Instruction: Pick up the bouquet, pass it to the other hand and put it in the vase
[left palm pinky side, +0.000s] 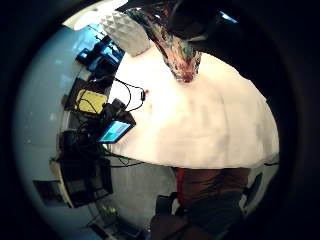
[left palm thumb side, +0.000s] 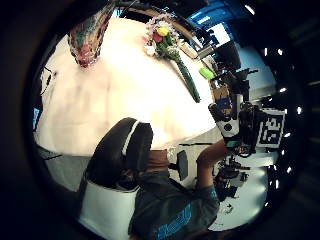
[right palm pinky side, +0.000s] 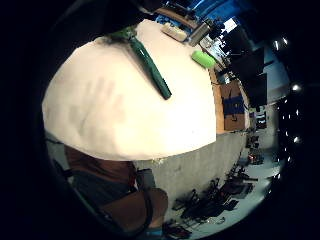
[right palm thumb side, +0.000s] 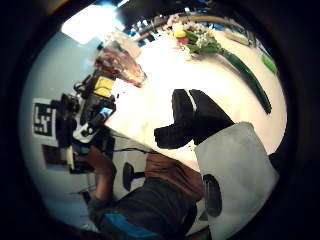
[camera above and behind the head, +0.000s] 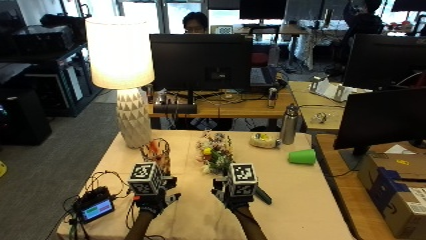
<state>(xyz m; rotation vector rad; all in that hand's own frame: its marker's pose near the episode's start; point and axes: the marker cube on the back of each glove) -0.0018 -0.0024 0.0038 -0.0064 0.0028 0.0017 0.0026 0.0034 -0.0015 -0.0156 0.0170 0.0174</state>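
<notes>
**Bouquet still on the table, both hands hovering short of it**

The bouquet (camera above and behind the head: 214, 154) lies flat on the tan tablecloth (camera above and behind the head: 299, 200), blooms pointing away from the person and its green-wrapped stem (right palm pinky side: 150, 67) running back toward the right hand (camera above and behind the head: 234, 196); laid that way, the stem end is the handiest part to take hold of, which probably explains why the right hand sits just beside it. The vase (camera above and behind the head: 158, 152), a multicoloured glass piece, stands upright just left of the flowers and near the left hand (camera above and behind the head: 154, 199); that suits a pick-up with the right, a pass to the left, then a drop into the vase. Neither hand holds anything; the left hand's fingers look spread and relaxed above the cloth; the right hand's fingers are hidden, so I cannot tell how they are set. Further out stand a lit lamp (camera above and behind the head: 124, 75) with a white faceted base, a green cup (camera above and behind the head: 302, 156) tipped on its side, a metal bottle (camera above and behind the head: 289, 124) and a small screen device (camera above and behind the head: 95, 210) at the table's left corner; no brand or label is legible on any of it.
</notes>
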